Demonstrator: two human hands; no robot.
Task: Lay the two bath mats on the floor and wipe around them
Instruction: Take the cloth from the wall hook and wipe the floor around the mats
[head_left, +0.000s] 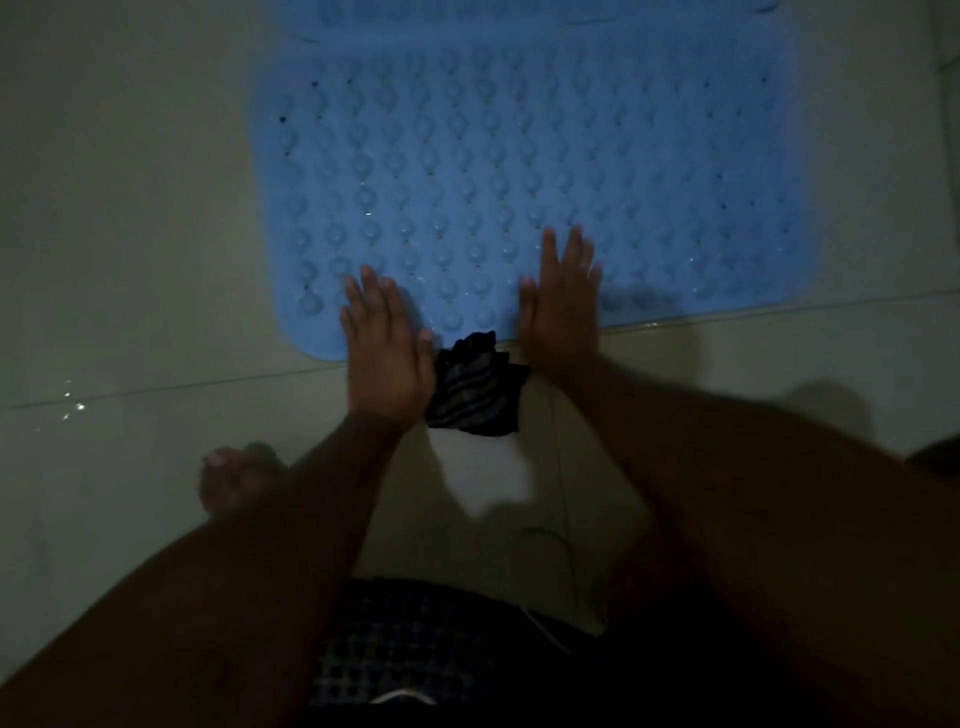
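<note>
Observed: one blue bath mat (519, 156) lies flat on the tiled floor (130, 260), studded face up. A second mat (519, 15) of the same blue shows only as a strip at the far edge of view, just beyond the first; whether the two touch cannot be told.

Hands: the left hand (384, 353) and the right hand (561, 306) both lie with fingers straight and spread, palms down on the near edge of the first mat. Neither holds anything. Judged purpose: pressing that edge flat so the mat seats on the tile.

A dark striped cloth (475, 389) lies crumpled on the floor between the two hands, against the mat's near edge. It appears set down to free both hands, within reach for wiping.

Water droplets (72, 405) glint on the floor well left of the mat's near-left corner. A bare foot (234, 478) stands near them.

Assessment: laying nearly complete; wiping not yet evident. The picture is dim and slightly blurred.
</note>
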